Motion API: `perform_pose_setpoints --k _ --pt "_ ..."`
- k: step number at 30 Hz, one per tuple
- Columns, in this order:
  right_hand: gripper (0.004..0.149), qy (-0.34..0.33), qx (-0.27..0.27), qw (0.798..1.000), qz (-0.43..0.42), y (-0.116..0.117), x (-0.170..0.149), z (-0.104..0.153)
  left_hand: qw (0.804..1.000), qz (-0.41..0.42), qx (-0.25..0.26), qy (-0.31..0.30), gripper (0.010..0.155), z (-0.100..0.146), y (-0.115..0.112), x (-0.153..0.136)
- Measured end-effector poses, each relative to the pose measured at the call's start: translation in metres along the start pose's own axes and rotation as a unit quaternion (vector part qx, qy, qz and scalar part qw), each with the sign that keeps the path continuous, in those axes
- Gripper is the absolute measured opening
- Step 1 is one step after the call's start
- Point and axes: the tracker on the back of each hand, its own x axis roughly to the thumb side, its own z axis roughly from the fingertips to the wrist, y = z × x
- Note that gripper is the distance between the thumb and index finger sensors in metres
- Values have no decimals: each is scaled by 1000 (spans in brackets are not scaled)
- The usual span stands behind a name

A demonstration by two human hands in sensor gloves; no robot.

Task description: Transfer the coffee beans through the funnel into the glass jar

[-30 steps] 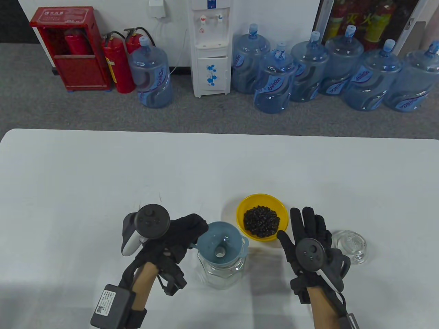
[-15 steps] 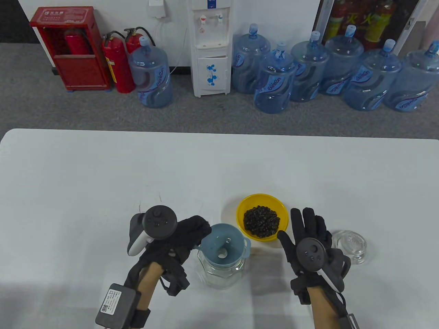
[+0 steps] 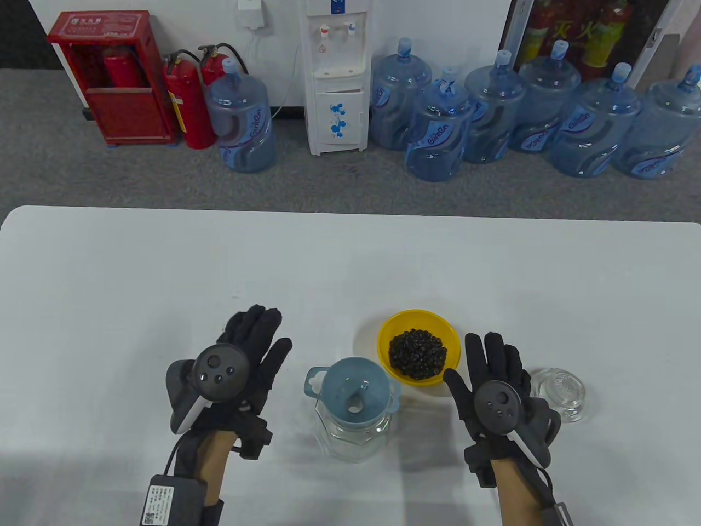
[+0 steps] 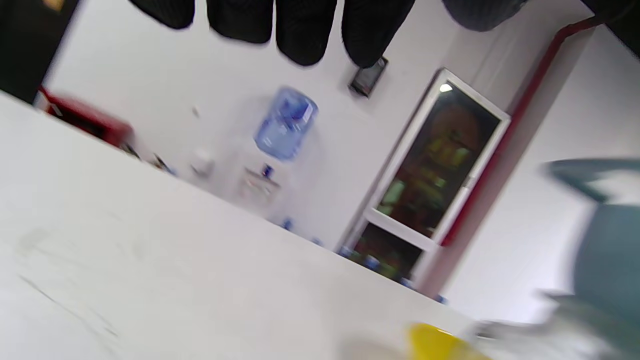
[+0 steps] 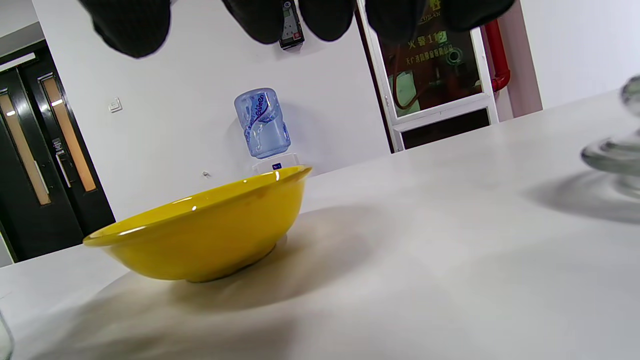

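Observation:
A blue funnel sits in the mouth of a clear glass jar near the table's front. A yellow bowl holding dark coffee beans stands just behind and right of it; the bowl also shows in the right wrist view. My left hand lies open and flat on the table, left of the funnel and apart from it. My right hand lies open and flat, right of the bowl, holding nothing. The funnel appears blurred at the right edge of the left wrist view.
A clear glass lid lies on the table right of my right hand, and shows at the right edge of the right wrist view. The white table stretches away behind. Water bottles and fire extinguishers stand on the floor beyond.
My left hand has let go of the funnel's rim, moved left and spread flat on the table. The funnel stays in the jar. My right hand has not moved.

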Motion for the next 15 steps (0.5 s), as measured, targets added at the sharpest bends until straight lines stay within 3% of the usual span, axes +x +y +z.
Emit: perform_pose_setpoints --k 2,7,12,15 --pt "75 0 3 1000 -1 0 0 0 999 -26 19 15 64 3 -7 -8" --pt "74 5 8 1000 -2 1 0 1 998 -50 2 42 68 6 -32 -28" --pt "74 5 11 1000 0 1 0 1 988 -145 -34 47 71 9 -54 -37" --pt "74 9 9 1000 7 3 0 1 990 -117 -50 61 71 7 -58 -39"
